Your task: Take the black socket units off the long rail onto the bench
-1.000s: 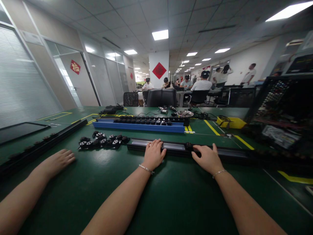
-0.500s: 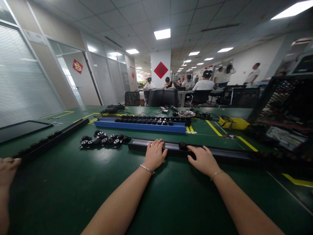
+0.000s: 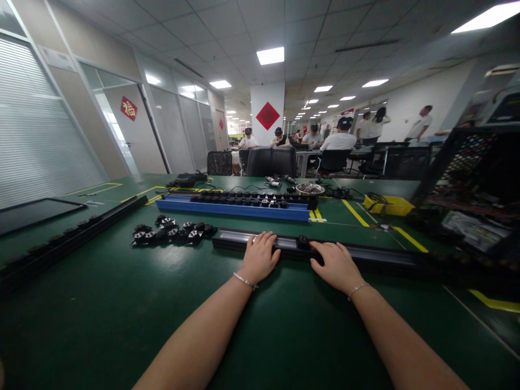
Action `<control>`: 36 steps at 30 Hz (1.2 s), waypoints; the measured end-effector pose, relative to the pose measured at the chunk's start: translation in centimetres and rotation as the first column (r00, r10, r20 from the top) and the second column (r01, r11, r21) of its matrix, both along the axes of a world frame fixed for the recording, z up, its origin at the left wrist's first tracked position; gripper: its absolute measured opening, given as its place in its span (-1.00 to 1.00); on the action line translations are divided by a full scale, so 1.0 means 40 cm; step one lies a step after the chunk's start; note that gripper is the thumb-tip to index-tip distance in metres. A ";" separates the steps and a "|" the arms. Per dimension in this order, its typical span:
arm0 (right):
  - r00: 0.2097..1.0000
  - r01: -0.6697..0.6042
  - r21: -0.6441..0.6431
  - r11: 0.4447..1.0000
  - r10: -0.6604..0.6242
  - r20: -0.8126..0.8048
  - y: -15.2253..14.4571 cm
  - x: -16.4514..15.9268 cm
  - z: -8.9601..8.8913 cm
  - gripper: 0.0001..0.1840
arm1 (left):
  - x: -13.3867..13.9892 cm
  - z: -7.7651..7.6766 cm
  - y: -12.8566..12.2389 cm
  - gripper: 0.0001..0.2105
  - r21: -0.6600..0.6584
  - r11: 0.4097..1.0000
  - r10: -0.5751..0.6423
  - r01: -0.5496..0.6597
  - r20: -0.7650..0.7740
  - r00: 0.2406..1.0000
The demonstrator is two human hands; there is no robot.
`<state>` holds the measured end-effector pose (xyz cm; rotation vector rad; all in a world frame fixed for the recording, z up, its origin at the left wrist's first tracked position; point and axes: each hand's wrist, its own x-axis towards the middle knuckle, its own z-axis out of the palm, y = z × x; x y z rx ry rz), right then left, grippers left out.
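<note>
A long black rail (image 3: 382, 257) with a shiny strip along its top lies across the green table in front of me. Over its left part rests my left hand (image 3: 260, 259), fingers across the top to the far edge and thumb on the near side. A small black round part (image 3: 303, 241) stands on the rail between my hands. My right hand (image 3: 337, 264) lies over the rail just right of that part, fingers spread, the index fingertip at or very near it. Left of the rail's end sits a group of similar black parts (image 3: 170, 233), some showing white.
Behind the rail lies a blue rail (image 3: 231, 208) bearing a row of black parts. Another black rail (image 3: 81, 233) slants at left, near a dark flat panel (image 3: 36, 214). Farther back are a metal bowl (image 3: 310, 188) and yellow tray (image 3: 392, 206). A rack (image 3: 459, 162) stands at right.
Another person's hand at the left edge has left the slanted rail and is almost out of view. My hands have barely shifted; the round part appears slightly farther left.
</note>
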<state>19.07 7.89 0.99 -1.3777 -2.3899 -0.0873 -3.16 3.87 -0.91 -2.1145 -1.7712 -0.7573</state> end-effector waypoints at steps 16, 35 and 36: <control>1.000 0.000 0.031 1.000 -0.001 0.025 -0.009 -0.043 -0.021 -0.49 | 0.026 0.018 -0.019 -0.57 -0.115 0.974 -0.207 0.198 -0.078 0.975; 0.999 0.002 0.092 0.996 -0.007 0.054 -0.023 -0.073 -0.042 -0.50 | 0.098 0.006 -0.006 -0.35 -0.082 0.996 -0.027 0.021 -0.078 0.997; 0.999 0.003 0.099 0.995 -0.008 0.052 -0.023 -0.073 -0.042 -0.51 | 0.102 0.006 -0.004 -0.35 -0.083 0.997 -0.017 0.011 -0.073 0.997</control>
